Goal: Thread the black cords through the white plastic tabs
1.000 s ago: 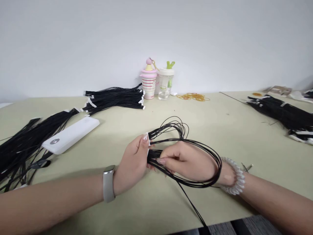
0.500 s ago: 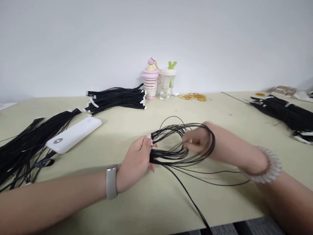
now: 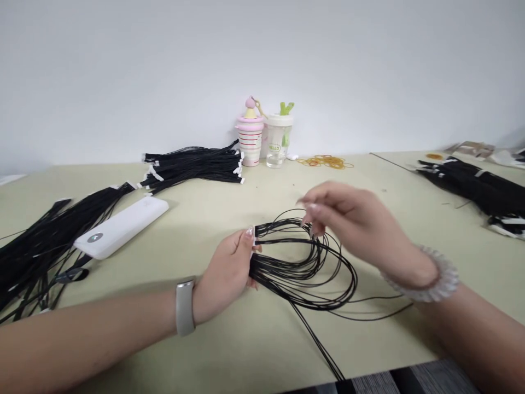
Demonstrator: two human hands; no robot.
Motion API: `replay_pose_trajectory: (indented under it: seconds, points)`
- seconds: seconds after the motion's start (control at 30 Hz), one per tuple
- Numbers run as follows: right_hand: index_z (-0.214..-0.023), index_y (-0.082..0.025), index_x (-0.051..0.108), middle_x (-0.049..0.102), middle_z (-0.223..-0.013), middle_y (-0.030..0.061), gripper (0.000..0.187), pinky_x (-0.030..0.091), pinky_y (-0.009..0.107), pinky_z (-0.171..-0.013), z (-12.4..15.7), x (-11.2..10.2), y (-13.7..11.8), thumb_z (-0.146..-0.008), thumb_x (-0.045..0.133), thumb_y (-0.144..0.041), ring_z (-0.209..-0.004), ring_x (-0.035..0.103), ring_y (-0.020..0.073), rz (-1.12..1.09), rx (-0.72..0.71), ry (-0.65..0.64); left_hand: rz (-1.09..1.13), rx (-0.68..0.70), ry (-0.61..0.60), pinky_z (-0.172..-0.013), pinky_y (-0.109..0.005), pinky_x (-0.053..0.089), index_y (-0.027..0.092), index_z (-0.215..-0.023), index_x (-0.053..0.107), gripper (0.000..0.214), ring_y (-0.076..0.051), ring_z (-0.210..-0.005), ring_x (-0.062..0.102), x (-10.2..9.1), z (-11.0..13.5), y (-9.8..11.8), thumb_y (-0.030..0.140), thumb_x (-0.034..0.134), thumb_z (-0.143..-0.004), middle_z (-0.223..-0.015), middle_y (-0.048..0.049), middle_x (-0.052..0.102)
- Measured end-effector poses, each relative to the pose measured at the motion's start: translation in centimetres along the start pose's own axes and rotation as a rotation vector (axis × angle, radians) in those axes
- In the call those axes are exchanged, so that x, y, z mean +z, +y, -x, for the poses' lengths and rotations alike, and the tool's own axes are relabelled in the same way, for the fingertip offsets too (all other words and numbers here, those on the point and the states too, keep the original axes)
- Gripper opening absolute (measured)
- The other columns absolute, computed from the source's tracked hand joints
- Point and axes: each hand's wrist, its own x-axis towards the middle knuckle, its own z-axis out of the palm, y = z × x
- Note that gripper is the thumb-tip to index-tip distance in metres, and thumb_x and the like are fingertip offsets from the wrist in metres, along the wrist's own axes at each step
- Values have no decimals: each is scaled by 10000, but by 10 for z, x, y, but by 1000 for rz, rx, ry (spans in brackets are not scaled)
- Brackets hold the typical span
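Note:
My left hand is closed on the gathered ends of a looped bundle of thin black cords in the middle of the table. The loops fan out to the right on the tabletop, and a few strands trail toward the near edge. My right hand hovers just above the loops with its fingers curled and fingertips pinched near the top strands; whether it holds a strand is unclear. A clear coiled band sits on my right wrist, a grey band on my left.
A white power bank lies at left beside heaps of black cords. Another cord bundle lies farther back. Two cups and yellow rubber bands stand by the wall. More black cords lie at right.
My right hand has pulled out of the cord loops near my left hand, swung right, and now hovers above them. The loops have dropped flat onto the table.

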Motion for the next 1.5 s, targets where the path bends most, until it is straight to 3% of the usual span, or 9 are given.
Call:
replay_pose_trajectory:
  seconds: [0.07,0.13,0.37,0.77,1.17,1.27,1.33,1.43,1.5]
  points:
    - [-782,-165,592,567,-643,-16,83,388,192,-532,3,10,-2,-789,510,-178,-560,502,58,177,-105,-104,-10,6,-5,-335,-170,344,178,-629,418,379,-71,-344,426,0,0,-1,497,340,-820,-440,57,449]
    - [-710,-156,583,557,-657,-13,114,366,197,-566,4,17,-2,-793,507,-176,-592,480,59,295,-177,-151,-26,14,-4,-340,-174,342,178,-624,413,377,-74,-344,422,-1,0,-1,492,342,-821,-427,58,439]
    - [-695,-147,563,508,-643,-2,174,317,216,-582,5,28,3,-819,448,-185,-615,441,79,517,-246,-266,-106,58,4,-354,-186,330,181,-617,417,360,-83,-352,414,-2,0,-3,449,325,-839,-404,57,422]
    - [-762,-175,579,516,-726,5,193,311,215,-595,3,29,2,-833,400,-187,-668,465,87,623,-248,-312,-199,91,-4,-421,-220,327,185,-615,407,371,-101,-408,407,-4,-1,-6,459,303,-843,-432,45,438]
    - [-661,-175,516,493,-673,-5,203,250,236,-542,3,35,-7,-820,389,-169,-593,380,96,819,-320,-328,-271,136,-50,-439,-215,334,185,-622,410,368,-97,-422,412,-3,1,-1,438,282,-856,-450,51,413]
    - [-696,-174,505,508,-702,-2,177,258,228,-543,2,31,-5,-838,406,-213,-612,412,98,834,-285,-331,-226,105,-60,-417,-209,338,183,-620,416,367,-92,-394,407,-2,1,0,444,298,-849,-434,59,401]
    - [-759,-168,486,517,-736,8,161,269,224,-539,1,23,-4,-807,485,-322,-634,430,107,832,-246,-264,-170,70,-42,-397,-205,339,181,-621,421,367,-89,-380,410,-2,1,0,457,317,-839,-431,61,407]
    - [-751,-165,438,495,-686,1,365,275,218,-506,1,2,-2,-689,582,-494,-581,401,102,779,-171,-135,-74,31,10,-380,-196,349,177,-622,426,349,-84,-376,432,-2,-1,-1,457,367,-821,-453,59,437]
    - [-632,-173,398,420,-557,-30,394,246,208,-453,4,-14,-2,-690,565,-525,-492,328,76,720,-90,-142,4,-4,42,-368,-196,365,179,-639,428,338,-83,-362,446,-2,-3,-3,464,378,-814,-463,62,444]
